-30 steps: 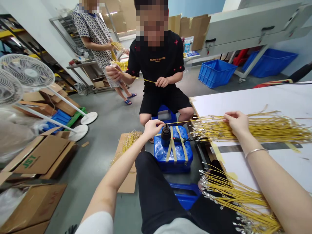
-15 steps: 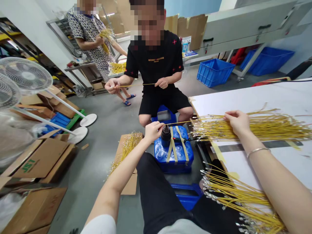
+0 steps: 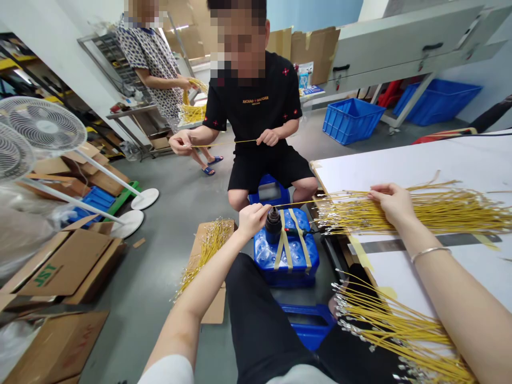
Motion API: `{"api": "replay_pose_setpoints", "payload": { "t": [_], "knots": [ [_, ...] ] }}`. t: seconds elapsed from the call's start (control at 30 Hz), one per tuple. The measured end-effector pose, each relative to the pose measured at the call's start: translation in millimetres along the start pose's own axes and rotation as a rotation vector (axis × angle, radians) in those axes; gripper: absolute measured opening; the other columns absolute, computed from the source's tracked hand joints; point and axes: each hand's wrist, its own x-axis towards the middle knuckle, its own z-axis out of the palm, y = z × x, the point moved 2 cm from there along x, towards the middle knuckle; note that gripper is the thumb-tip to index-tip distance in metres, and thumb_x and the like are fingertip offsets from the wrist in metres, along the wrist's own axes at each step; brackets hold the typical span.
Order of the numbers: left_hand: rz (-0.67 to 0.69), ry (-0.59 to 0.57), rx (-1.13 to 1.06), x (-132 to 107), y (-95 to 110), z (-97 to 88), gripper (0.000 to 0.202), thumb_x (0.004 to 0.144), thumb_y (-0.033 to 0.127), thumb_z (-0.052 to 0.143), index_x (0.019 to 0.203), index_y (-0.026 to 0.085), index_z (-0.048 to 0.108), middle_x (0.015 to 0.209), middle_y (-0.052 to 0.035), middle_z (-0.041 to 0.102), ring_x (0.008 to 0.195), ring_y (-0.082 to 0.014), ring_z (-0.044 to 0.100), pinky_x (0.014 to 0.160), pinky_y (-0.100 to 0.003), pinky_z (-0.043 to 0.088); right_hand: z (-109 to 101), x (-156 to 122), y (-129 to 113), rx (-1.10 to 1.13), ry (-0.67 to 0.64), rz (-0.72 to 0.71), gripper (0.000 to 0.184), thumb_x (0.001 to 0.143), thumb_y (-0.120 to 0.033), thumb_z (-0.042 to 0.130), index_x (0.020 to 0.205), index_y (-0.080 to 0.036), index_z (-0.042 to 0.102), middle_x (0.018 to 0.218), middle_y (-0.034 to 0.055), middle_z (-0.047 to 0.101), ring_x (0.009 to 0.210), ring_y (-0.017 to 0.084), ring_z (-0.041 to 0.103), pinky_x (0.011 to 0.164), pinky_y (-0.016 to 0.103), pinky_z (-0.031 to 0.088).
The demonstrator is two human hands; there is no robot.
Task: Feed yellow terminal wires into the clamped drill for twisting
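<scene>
Yellow crimped wires lie on the white bench, pressed down by the open right hand; one wire is pinched by the closed left hand beside the black drill chuck.

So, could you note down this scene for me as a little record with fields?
Left hand: at a yellow wire, beside a black drill-like tool
Right hand: resting on a bundle of yellow wires on a white table
Tool mount: strapped with tan tape onto a blue case
Nearby: twisted yellow wires on cardboard
Co-worker: seated person ahead, holding a length of yellow wire between both hands
</scene>
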Motion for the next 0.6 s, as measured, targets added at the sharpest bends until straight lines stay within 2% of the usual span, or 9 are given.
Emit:
{"api": "replay_pose_setpoints", "payload": {
  "t": [0.23, 0.43, 0.6],
  "knots": [
    [0.046, 0.081, 0.028, -2.2, -1.1, 1.0, 0.032, 0.103, 0.027, 0.044, 0.096, 0.019, 0.074, 0.062, -0.0020, 0.058, 0.061, -0.0134, 0.054, 0.058, -0.027, 0.035, -3.5, -4.4, -5.3, 0.015, -0.047, 0.010, 0.020, 0.062, -0.003, 0.072, 0.075, -0.016, 0.066, 0.073, 0.0023, 0.065, 0.070, 0.013, 0.059, 0.085, 0.029, 0.051],
    [0.090, 0.107, 0.036, -2.9, -0.6, -0.8, 0.025, 0.100, 0.022, 0.049, 0.102, 0.018, 0.074, 0.065, -0.0026, 0.064, 0.063, -0.0146, 0.055, 0.059, -0.028, 0.039, -5.3, -1.0, 0.5, 0.092, -0.077, 0.025, 0.020, 0.062, -0.003, 0.070, 0.077, -0.016, 0.067, 0.073, 0.0019, 0.065, 0.069, 0.011, 0.060, 0.083, 0.027, 0.051],
    [0.069, 0.140, -0.022, -3.9, -0.6, 0.1, 0.025, 0.100, 0.020, 0.050, 0.106, 0.020, 0.074, 0.078, -0.0039, 0.072, 0.068, -0.0141, 0.060, 0.062, -0.027, 0.045, -7.1, 5.9, 10.2, 0.175, -0.095, 0.039, 0.020, 0.063, -0.004, 0.071, 0.078, -0.016, 0.067, 0.072, 0.0009, 0.065, 0.066, 0.008, 0.060, 0.077, 0.022, 0.051]
  ]
}}
